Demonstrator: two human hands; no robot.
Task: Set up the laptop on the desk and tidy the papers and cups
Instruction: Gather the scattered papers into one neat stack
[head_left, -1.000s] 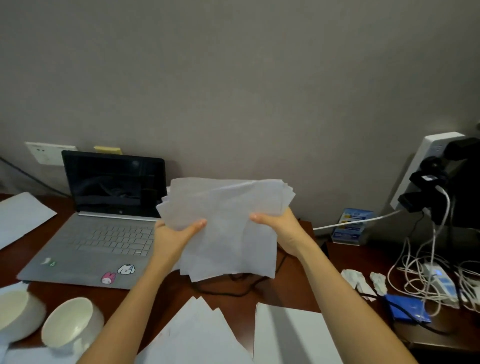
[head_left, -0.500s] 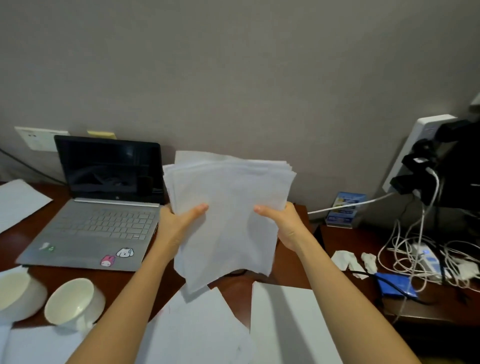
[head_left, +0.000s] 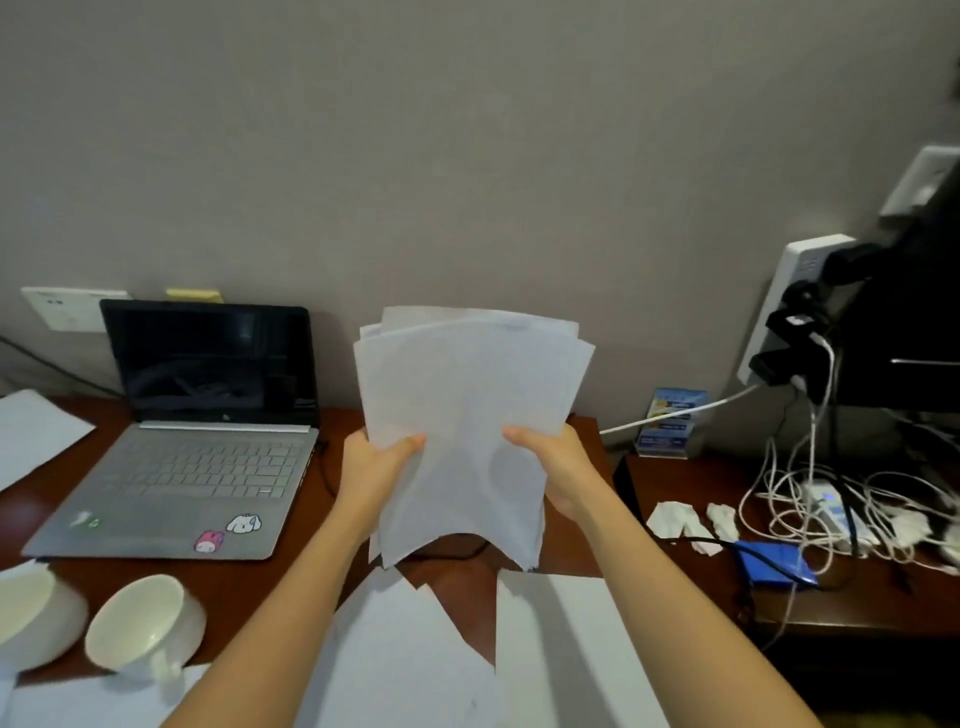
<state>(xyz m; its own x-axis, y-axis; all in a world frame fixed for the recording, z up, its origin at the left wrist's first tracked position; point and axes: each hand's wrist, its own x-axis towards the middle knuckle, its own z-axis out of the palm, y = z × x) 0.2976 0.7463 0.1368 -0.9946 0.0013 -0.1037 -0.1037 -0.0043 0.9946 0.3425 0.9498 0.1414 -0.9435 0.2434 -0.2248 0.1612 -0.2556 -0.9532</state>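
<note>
Left hand (head_left: 376, 464) and right hand (head_left: 553, 464) each grip a side edge of the paper stack (head_left: 467, 415), thumbs on the front, stack upright above the desk (head_left: 291, 571). Its bottom edge sags, corners hanging just over loose sheets (head_left: 415, 654) lying at the desk's near edge. Open laptop (head_left: 192, 447) sits left of the stack, back against the wall, screen dark. Two white cups (head_left: 143, 626) lie tipped at front left, touching paper. Bare wood shows between laptop and stack. Cable tangle (head_left: 826, 499) and blue pouch (head_left: 774, 564) crowd the right side.
</note>
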